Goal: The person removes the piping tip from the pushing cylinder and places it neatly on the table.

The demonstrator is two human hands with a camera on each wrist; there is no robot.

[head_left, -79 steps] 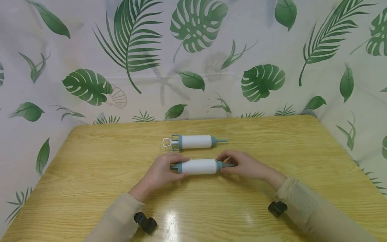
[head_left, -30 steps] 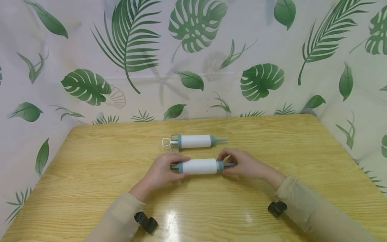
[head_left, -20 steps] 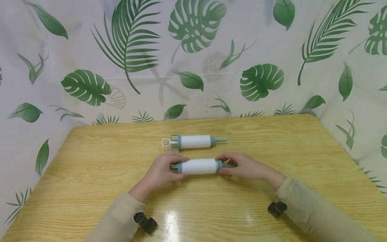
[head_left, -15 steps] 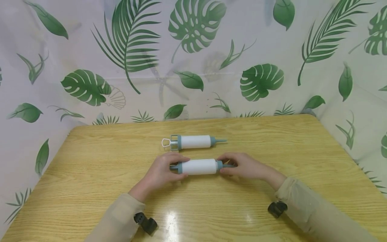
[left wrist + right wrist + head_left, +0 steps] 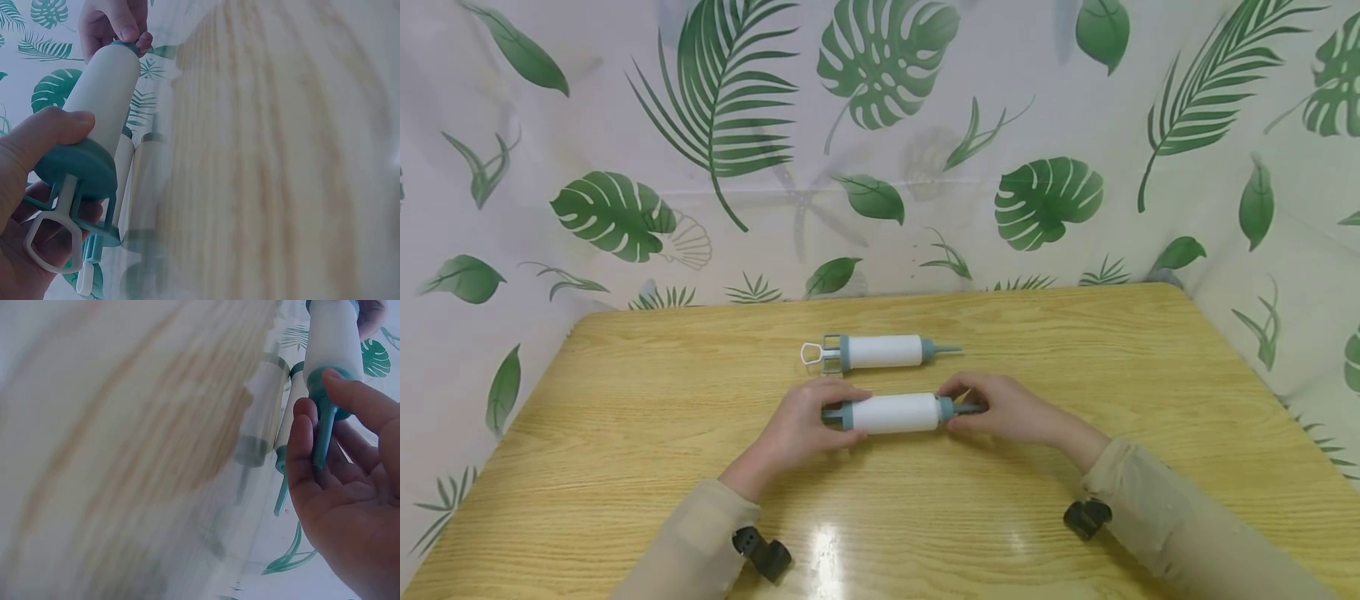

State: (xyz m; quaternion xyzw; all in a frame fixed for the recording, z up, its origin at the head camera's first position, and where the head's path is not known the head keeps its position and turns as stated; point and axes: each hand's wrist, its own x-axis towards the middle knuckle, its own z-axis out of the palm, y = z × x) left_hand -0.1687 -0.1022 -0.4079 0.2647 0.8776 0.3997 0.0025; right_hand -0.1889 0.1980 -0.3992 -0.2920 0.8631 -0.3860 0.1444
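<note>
Closest in the head view, beige sleeves (image 5: 692, 533) carry a small black camera (image 5: 762, 554) under each wrist; both hang low, so dipping a wrist might knock one against the wooden surface (image 5: 895, 517). Just beyond, the left hand (image 5: 801, 421) is curled round the collar end of the nearer syringe (image 5: 895, 413), its fingers parted only as wide as the white tube, the thumb along the tube's side. The right hand (image 5: 1007, 410) pinches the blue-green cap (image 5: 337, 378) at the other end, with the thin nozzle (image 5: 324, 434) between its thumb and fingers. That syringe lies level between the two hands, over the middle of the surface; whether it touches the wood I cannot tell. If the right hand twists harder than the left one grips, the smooth tube could well spin in place of the cap. Pulling at a slant might thread the cap crookedly or bend the slim nozzle, and a palm shoved forward could push the plunger (image 5: 67, 195) in, since its loop end sits by the left palm. A second syringe (image 5: 886, 351) lies just behind, parallel and apart; a sudden slip could send knuckles into it and roll it toward the leaf-printed cloth (image 5: 925, 225) behind.
</note>
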